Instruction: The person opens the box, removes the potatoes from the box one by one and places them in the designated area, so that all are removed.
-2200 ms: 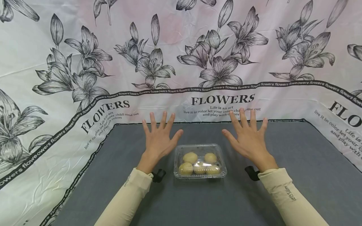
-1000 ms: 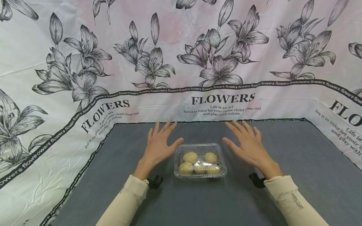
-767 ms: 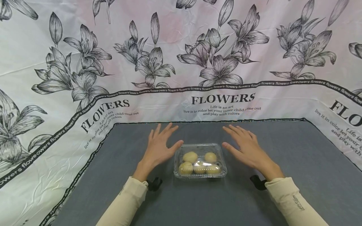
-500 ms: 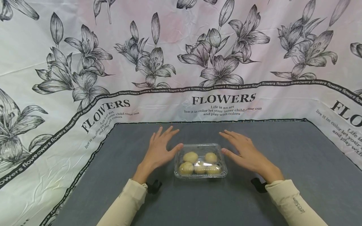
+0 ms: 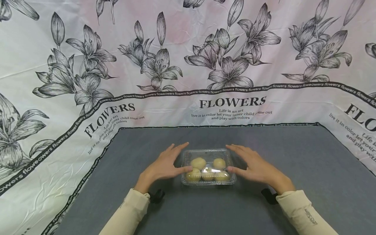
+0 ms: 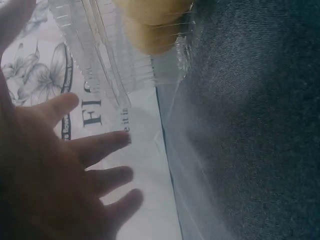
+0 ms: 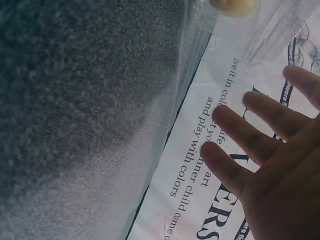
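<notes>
"Container (image 5: 208, 183) where?"
"On the grey surface (image 5: 188, 210), between left hand (image 5: 163, 165) and right hand (image 5: 255, 164)."
"Gripped?"
"Both hands stay unclenched, fingers spread; whether they touch it, I can't tell."

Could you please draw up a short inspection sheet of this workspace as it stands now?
Surface: grey, fabric-textured table.
Job's things: one clear plastic container, flat on the table, with round yellowish pieces visible inside, two behind and three in front.
Clutter: nothing seen.
Grippers: bare left hand and right hand, fingers extended, one at each side of the container; whether they touch it is unclear. A dark device shows at each wrist.
Cables: nothing seen.
Surroundings: pale backdrop cloth printed with lilies and "FLOWERS" lettering.
</notes>
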Motion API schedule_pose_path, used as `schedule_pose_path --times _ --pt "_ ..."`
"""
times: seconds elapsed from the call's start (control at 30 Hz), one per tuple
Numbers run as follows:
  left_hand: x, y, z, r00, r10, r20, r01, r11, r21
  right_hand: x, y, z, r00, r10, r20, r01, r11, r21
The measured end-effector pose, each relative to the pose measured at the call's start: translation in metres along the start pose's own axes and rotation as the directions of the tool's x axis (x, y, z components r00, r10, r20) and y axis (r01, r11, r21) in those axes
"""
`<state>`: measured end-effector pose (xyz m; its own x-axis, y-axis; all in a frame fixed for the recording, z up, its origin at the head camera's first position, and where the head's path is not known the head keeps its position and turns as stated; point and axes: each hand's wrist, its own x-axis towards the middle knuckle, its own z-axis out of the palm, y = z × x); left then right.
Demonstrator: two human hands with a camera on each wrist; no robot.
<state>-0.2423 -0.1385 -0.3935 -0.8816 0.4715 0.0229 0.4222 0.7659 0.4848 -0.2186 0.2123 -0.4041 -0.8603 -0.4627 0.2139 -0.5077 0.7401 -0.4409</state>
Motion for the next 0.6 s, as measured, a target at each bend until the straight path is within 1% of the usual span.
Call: schedule_pose_path --times 0.1,0.2,0.27,0.37,0.5,0.6 --pt "-0.002 0.000 0.001 0.997 -0.017 0.078 0.019 1.000 -0.017 -0.002 0.001 0.003 1.000 0.005 0.024 -0.005 1.000 0.006" --pt "-0.005 0.001 0.002 0.990 -0.029 0.136 0.035 0.999 -0.040 -0.004 0.002 0.006 0.998 0.013 0.054 -0.015 0.999 0.033" --pt "-0.006 0.001 0.004 0.986 -0.032 0.163 0.041 0.998 -0.052 -0.005 0.002 0.008 0.997 0.019 0.073 -0.023 0.998 0.059" --pt "-0.007 0.002 0.006 0.982 -0.018 0.186 0.030 0.998 -0.061 -0.006 0.001 0.010 0.995 0.026 0.094 -0.035 0.995 0.095" --pt "-0.007 0.002 0.007 0.982 0.006 0.187 0.007 0.998 -0.068 -0.006 0.000 0.011 0.995 0.011 0.101 -0.024 0.992 0.121" --pt "-0.007 0.002 0.007 0.983 0.011 0.182 0.002 0.998 -0.067 -0.006 -0.001 0.012 0.995 -0.001 0.099 -0.011 0.992 0.122"
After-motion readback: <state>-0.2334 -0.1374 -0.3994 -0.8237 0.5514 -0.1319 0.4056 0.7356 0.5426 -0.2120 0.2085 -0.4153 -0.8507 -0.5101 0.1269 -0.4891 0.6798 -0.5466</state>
